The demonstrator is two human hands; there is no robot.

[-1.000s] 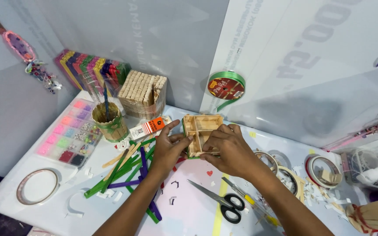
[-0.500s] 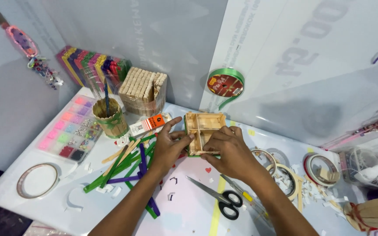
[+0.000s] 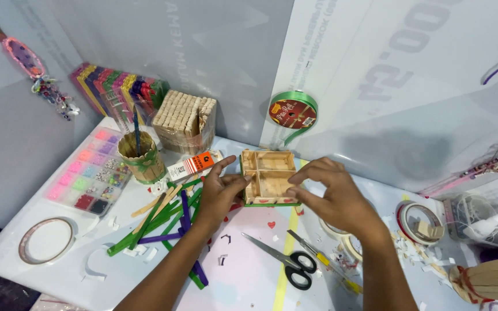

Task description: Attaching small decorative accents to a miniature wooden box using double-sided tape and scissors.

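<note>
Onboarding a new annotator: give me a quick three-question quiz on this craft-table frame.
1. True or false: both hands touch the small wooden stick box.
2. Which lies nearest the right hand: A) bead tray, B) scissors, C) green ribbon spool?
3. What stands upright in the stick-built cup?

Key:
1. True; the left hand is at its left side, the right hand at its right.
2. B.
3. A dark thin stick or brush; which one cannot be told.
</note>
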